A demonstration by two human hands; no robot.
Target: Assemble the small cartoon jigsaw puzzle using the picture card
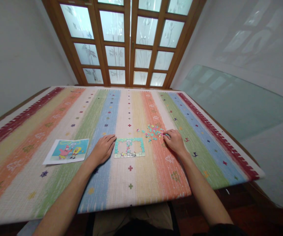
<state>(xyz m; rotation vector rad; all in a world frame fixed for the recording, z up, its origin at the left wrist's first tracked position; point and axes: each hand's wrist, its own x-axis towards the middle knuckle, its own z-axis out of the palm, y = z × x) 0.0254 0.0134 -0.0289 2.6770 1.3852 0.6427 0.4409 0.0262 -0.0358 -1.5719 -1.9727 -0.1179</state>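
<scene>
A small rectangular partly built jigsaw puzzle [129, 147], thin card with a closed teal border and gaps inside, lies flat just beside the fingertips of the left hand [103, 149]. That hand rests palm down with its fingers straight and spread loosely, holding nothing, their tips at the puzzle's left edge. Beyond the puzzle's far right corner, a scatter of loose puzzle pieces [153, 130], tiny and knobbly and mostly teal with flecks of pink, spreads out from the fingertips of the right hand [174, 141]. The right fingers are curled down onto the near edge of the scatter; whether they pinch a piece cannot be told. Between the two hands the puzzle's near edge faces open cloth, and open cloth also runs ahead of both sets of fingers. Well to the outer side of the left fingers lies a printed cartoon picture [67, 151], a glossy white-bordered sheet, slightly skewed. Everything sits on a striped woven cloth [131, 196], coarse in weave, with bands of blue, cream, orange and green and small cross marks, its near hem hanging at the person's lap. Far beyond the fingers stand wooden doors [129, 42] with frosted panes, and off past the right fingers leans a pale green glass sheet [242, 101].
</scene>
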